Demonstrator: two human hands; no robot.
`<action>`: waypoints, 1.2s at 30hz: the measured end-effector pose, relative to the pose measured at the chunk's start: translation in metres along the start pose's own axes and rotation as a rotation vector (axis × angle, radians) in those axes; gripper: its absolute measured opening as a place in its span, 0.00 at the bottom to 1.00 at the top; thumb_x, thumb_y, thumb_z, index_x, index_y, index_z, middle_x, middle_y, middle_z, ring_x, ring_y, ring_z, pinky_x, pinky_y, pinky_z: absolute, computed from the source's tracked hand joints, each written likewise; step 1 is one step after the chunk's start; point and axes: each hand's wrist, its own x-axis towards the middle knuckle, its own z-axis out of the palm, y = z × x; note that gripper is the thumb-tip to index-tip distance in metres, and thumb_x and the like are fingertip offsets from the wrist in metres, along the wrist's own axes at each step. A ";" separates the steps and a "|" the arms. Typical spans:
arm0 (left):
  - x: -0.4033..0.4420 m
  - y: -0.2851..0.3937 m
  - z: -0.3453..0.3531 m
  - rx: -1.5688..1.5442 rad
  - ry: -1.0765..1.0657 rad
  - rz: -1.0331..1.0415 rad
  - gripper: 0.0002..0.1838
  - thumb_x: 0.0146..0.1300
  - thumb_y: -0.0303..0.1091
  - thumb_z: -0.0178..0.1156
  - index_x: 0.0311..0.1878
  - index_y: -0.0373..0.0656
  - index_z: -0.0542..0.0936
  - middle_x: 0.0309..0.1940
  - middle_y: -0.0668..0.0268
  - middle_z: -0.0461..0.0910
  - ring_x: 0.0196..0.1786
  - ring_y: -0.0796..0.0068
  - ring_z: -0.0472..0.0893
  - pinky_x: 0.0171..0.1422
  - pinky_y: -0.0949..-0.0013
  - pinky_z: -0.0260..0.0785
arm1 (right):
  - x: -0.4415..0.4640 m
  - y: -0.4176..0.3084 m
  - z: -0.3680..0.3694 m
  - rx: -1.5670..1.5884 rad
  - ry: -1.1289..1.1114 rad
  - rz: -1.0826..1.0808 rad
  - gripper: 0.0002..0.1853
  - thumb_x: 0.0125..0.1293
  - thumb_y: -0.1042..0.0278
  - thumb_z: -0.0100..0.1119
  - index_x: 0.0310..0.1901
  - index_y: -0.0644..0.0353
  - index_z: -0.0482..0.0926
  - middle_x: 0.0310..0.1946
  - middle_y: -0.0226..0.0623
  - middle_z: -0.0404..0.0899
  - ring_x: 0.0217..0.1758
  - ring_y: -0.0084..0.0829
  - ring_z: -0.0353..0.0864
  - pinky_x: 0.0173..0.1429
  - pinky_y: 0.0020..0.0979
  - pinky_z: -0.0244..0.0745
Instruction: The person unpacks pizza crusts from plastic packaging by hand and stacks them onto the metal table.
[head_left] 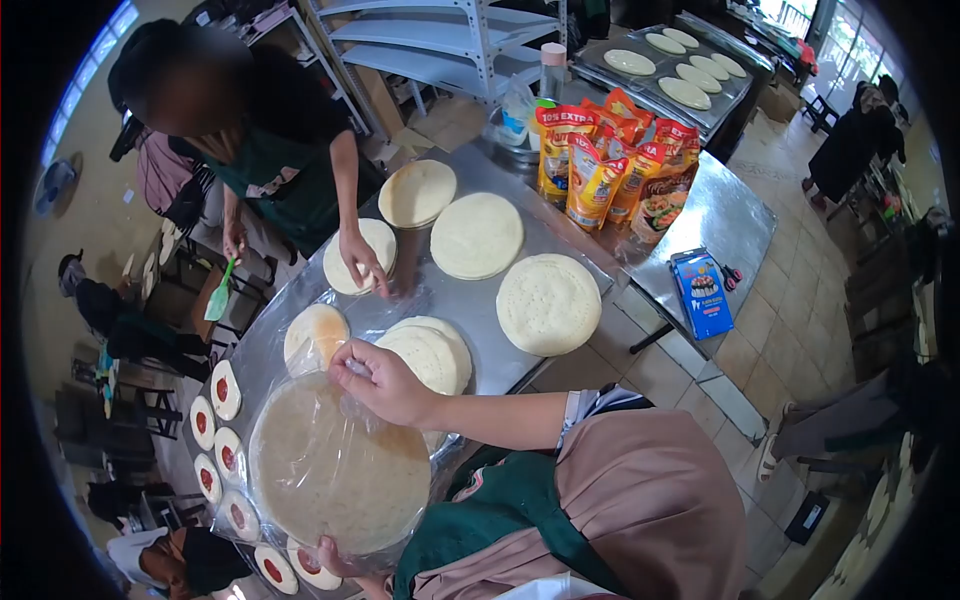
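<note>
A clear plastic bag (392,418) with large round flatbread (335,465) in it lies in front of me. My right hand (385,385) is closed, its fingers pinching the bag's upper edge. At the bag's lower edge is my left hand (340,560), its thumb over the plastic and the other fingers mostly hidden below. Just beyond my right hand sit a stack of pale flatbreads (430,350) and a browned flatbread (315,335), partly under plastic.
The metal table (490,370) bears more flatbread stacks (477,235) and small rounds with red filling (228,455). Across it, a co-worker's hand (362,262) touches a stack; the other holds a green spatula (220,295). Sauce pouches (600,165) and a blue box (702,292) stand right.
</note>
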 end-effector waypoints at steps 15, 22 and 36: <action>-0.047 0.046 0.001 -0.024 -0.047 -0.062 0.36 0.42 0.43 0.50 0.58 0.45 0.54 0.51 0.55 0.61 0.51 0.60 0.64 0.56 0.59 0.57 | -0.016 0.000 0.032 -0.031 -0.041 -0.062 0.04 0.58 0.70 0.50 0.32 0.60 0.69 0.29 0.27 0.69 0.35 0.15 0.66 0.40 0.21 0.63; -0.040 0.050 0.005 0.241 -0.046 0.287 0.34 0.43 0.36 0.53 0.55 0.35 0.56 0.48 0.56 0.64 0.49 0.64 0.66 0.51 0.63 0.61 | -0.040 0.012 0.068 -0.753 -0.208 -0.426 0.02 0.56 0.75 0.48 0.30 0.62 0.67 0.27 0.32 0.71 0.33 0.25 0.72 0.39 0.26 0.67; -0.034 0.039 0.000 0.802 -0.102 0.187 0.15 0.43 0.29 0.63 0.36 0.35 0.74 0.30 0.58 0.77 0.31 0.73 0.75 0.37 0.70 0.66 | -0.020 -0.028 0.045 1.170 -0.802 0.334 0.11 0.59 0.59 0.49 0.33 0.56 0.61 0.24 0.34 0.70 0.29 0.26 0.69 0.29 0.24 0.64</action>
